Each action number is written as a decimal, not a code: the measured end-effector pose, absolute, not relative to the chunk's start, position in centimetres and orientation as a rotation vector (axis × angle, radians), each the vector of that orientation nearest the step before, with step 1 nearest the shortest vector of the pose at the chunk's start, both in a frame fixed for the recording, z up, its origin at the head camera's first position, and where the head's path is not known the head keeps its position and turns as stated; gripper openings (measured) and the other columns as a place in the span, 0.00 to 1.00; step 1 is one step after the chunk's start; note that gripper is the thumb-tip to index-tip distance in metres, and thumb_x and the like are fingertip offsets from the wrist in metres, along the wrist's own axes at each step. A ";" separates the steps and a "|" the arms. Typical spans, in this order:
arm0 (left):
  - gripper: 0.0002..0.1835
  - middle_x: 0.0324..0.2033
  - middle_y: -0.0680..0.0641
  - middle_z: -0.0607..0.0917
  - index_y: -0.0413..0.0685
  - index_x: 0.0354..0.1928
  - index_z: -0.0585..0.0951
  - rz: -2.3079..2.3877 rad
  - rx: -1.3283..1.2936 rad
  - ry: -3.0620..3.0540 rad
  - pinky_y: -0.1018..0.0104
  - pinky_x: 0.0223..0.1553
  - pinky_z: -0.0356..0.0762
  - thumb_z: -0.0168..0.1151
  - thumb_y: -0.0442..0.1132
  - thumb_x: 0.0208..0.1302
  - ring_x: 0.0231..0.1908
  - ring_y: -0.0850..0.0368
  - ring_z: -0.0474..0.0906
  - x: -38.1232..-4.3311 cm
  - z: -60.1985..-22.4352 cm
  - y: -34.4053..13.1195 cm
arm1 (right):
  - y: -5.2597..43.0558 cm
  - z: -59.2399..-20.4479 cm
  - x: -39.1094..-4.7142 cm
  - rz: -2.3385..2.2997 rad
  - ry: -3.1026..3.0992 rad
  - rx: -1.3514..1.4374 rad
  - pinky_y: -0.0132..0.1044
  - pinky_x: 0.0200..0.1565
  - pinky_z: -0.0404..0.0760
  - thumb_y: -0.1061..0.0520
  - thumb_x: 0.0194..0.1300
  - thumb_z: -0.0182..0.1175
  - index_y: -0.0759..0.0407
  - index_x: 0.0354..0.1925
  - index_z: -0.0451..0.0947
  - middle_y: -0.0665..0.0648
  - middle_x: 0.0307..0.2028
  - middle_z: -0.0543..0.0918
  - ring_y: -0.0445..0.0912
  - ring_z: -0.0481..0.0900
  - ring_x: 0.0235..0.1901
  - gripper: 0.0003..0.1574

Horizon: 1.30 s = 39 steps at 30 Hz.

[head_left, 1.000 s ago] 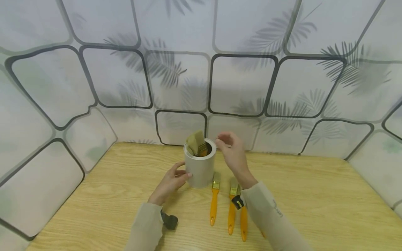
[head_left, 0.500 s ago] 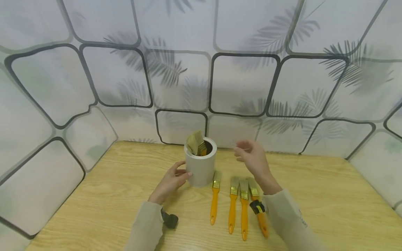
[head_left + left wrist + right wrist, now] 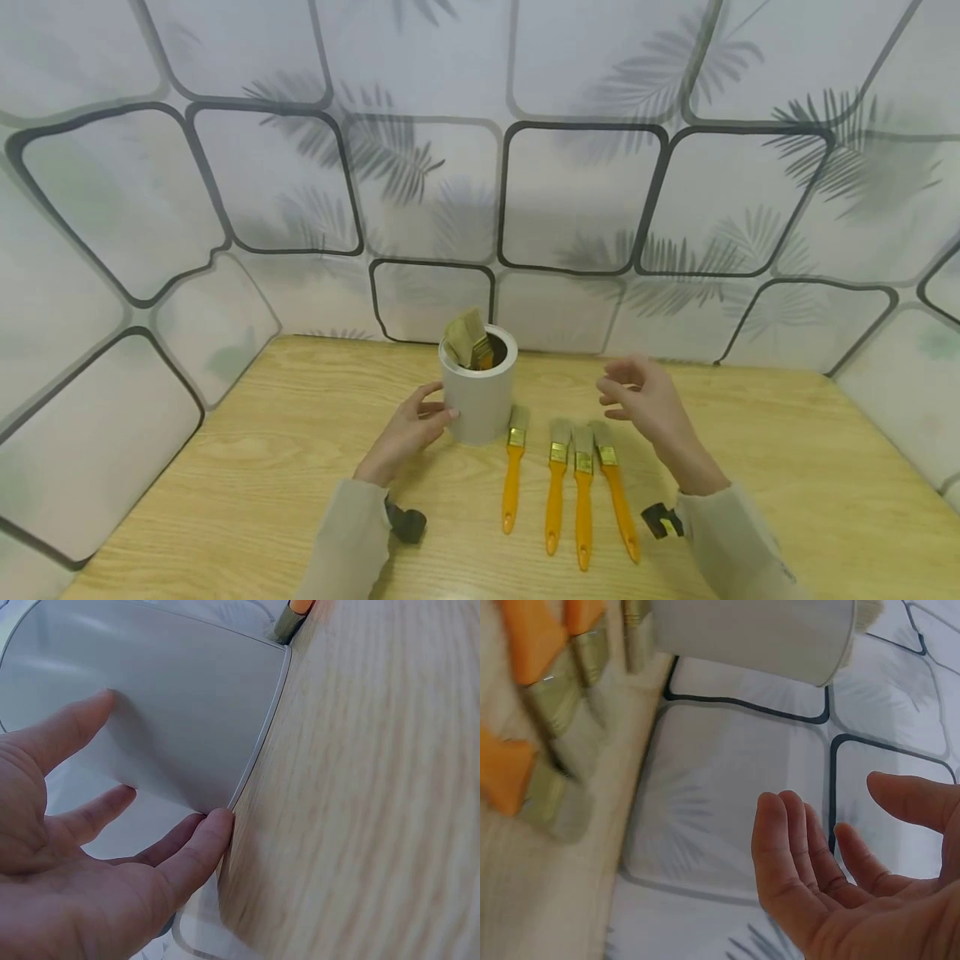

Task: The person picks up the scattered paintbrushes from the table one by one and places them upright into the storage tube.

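A pale grey can (image 3: 480,402) stands upright on the table, with paintbrushes (image 3: 468,340) in it, bristles up and leaning to the left. My left hand (image 3: 406,432) holds the can low on its left side. In the left wrist view, the thumb (image 3: 71,731) lies against the wall and the fingertips (image 3: 217,825) meet the bottom edge. My right hand (image 3: 648,408) hovers over the table to the right of the can. Nothing is in it, and its fingers (image 3: 772,847) are loosely bent, apart from the thumb.
Several orange-handled paintbrushes lie on the table, bristles away from me: one brush (image 3: 512,483) right beside the can, and a group (image 3: 582,500) further right. A patterned wall covering (image 3: 570,200) rises behind the wooden table (image 3: 300,467).
My right hand has moved away from the can's rim, to the right and nearer to me, uncovering the rightmost brush on the table. My left hand stays at the can.
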<state>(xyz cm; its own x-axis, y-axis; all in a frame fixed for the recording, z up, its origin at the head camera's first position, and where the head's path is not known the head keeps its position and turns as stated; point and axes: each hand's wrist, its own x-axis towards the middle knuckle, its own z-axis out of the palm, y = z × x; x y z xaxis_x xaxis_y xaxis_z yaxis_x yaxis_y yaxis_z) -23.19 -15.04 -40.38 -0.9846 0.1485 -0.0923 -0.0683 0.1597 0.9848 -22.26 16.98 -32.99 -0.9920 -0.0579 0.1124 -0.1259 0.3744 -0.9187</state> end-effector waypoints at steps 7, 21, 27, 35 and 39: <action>0.36 0.67 0.26 0.66 0.39 0.77 0.59 1.933 0.089 2.254 0.40 0.64 0.69 0.61 0.40 0.74 0.67 0.30 0.65 -23.2 -40.1 -15.0 | 18.8 -34.2 -21.5 1.715 -2.627 0.132 0.43 0.41 0.88 0.62 0.76 0.57 0.76 0.61 0.66 0.72 0.51 0.78 0.54 0.84 0.41 0.23; 0.36 0.67 0.28 0.68 0.41 0.77 0.60 1.933 0.063 2.258 0.40 0.65 0.68 0.63 0.41 0.72 0.67 0.32 0.65 -23.3 -40.4 -15.1 | 20.7 -35.9 -20.6 1.818 -2.705 0.064 0.47 0.38 0.88 0.61 0.75 0.57 0.79 0.63 0.62 0.73 0.52 0.77 0.58 0.85 0.40 0.28; 0.36 0.67 0.29 0.68 0.41 0.77 0.60 1.927 0.070 2.261 0.40 0.65 0.69 0.63 0.41 0.73 0.67 0.32 0.65 -23.2 -40.5 -15.0 | 21.2 -36.9 -20.4 1.844 -2.757 -0.008 0.50 0.37 0.88 0.62 0.74 0.57 0.79 0.61 0.63 0.71 0.49 0.79 0.56 0.84 0.38 0.26; 0.36 0.67 0.29 0.68 0.41 0.77 0.60 1.930 0.070 2.255 0.40 0.65 0.69 0.62 0.41 0.73 0.67 0.32 0.66 -23.2 -40.5 -14.9 | 21.6 -38.2 -20.5 1.918 -2.797 0.003 0.49 0.31 0.88 0.64 0.71 0.59 0.80 0.59 0.60 0.72 0.46 0.80 0.54 0.86 0.34 0.28; 0.37 0.67 0.28 0.67 0.41 0.77 0.59 1.948 0.081 2.228 0.40 0.66 0.67 0.63 0.41 0.73 0.68 0.32 0.64 -23.1 -40.5 -15.1 | 21.6 -38.7 -20.5 1.919 -2.849 0.019 0.47 0.30 0.88 0.65 0.69 0.61 0.82 0.60 0.60 0.70 0.45 0.79 0.53 0.86 0.34 0.30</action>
